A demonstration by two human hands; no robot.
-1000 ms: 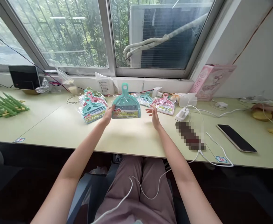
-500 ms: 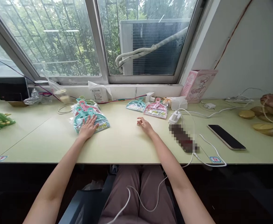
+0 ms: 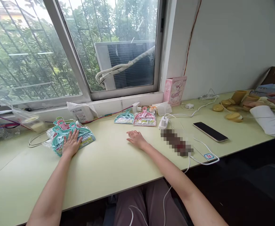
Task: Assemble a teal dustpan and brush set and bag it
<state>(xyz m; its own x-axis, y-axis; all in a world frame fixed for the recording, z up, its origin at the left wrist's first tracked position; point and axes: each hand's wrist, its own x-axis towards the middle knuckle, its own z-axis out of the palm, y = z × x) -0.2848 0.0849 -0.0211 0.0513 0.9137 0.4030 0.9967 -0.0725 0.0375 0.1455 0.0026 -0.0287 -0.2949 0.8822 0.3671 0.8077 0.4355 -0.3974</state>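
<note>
Dustpan packs [image 3: 71, 136] stacked flat on the desk [image 3: 109, 163], handles pointing far-left.
Left hand [image 3: 71, 145] rests open on them, fingers spread, gripping nothing; right hand [image 3: 136, 140] lies loosely open on bare desk.

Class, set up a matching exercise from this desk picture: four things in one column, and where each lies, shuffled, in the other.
Things:
1. left hand
2. right hand
3. black phone
4. pink dustpan set

Places:
A. flat on the bare desk
B. right of the blurred patch
C. on the stack of wrapped dustpan sets
D. beside the teal dustpan set, near the sill

Pairs: 1-C, 2-A, 3-B, 4-D
</note>
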